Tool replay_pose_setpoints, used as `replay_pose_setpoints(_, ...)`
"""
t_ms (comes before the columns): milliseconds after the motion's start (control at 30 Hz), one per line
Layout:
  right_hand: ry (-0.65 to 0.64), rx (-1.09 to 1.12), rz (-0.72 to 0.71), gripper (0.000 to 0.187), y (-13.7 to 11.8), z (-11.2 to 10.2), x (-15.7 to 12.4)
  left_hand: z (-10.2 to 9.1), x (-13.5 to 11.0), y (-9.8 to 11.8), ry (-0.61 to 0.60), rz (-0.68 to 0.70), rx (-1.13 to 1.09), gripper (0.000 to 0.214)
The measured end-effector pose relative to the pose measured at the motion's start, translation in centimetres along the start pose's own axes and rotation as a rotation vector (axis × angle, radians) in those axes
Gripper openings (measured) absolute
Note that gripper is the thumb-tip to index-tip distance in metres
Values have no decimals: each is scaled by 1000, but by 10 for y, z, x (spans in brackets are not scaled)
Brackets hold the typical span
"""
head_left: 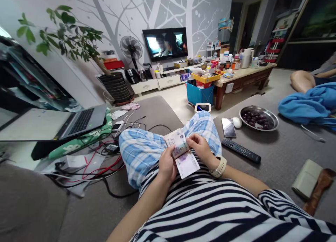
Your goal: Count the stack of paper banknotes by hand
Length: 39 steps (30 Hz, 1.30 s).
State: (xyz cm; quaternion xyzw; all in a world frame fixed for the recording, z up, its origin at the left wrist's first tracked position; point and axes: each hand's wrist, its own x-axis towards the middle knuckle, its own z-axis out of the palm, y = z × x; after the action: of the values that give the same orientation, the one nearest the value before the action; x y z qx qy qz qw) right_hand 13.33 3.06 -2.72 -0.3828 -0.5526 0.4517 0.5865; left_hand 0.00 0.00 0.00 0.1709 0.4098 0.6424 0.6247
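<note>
Pale purple banknotes [180, 144], one bearing a large 5, overlap at a slant between left hand [167, 164] and right hand [201, 146].

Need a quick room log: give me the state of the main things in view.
Banknotes, held
Left hand, grip closed on banknotes
Right hand, grip pinching banknotes
Laptop, open
Television, on
Watch, strapped on
Metal bowl, partly filled with dark fruit
Remote, lying buttons up
Phone, lying flat
Fan, standing, spinning unclear

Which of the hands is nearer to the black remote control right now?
Right. The right hand, at the banknotes' right side, is just left of the remote control, not touching it; the left hand is farther left, gripping the notes.
</note>
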Motion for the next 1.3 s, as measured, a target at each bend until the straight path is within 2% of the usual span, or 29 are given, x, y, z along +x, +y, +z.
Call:
replay_pose_setpoints(133, 15, -17, 2, 29, -4, 1, 2, -7, 7, -5, 5, 52, 17, 12)
replay_pose_setpoints(267, -10, -113, 38, 27, -1, 3, 0, -8, 8, -7, -46, 42, 40, 15)
replay_pose_setpoints(400, 18, -179, 14, 27, 1, 5, 0, -8, 8, -9, -64, 31, 73, 19)
replay_pose_setpoints(567, 31, -198, 2, 28, 6, 5, 4, -7, 7, -7, -52, -40, 99, 23)
replay_pose_setpoints(833, 45, -202, -18, 30, 7, 4, 5, -7, 5, 5, -100, -157, 152, 26)
replay_pose_setpoints(1133, 63, -198, -22, 31, 4, 4, 3, -11, 10, 1, -133, -129, 105, 27)
replay_pose_setpoints(1300, 61, -201, -7, 30, 7, 6, 3, -15, 20, -11, -27, -25, 94, 21)
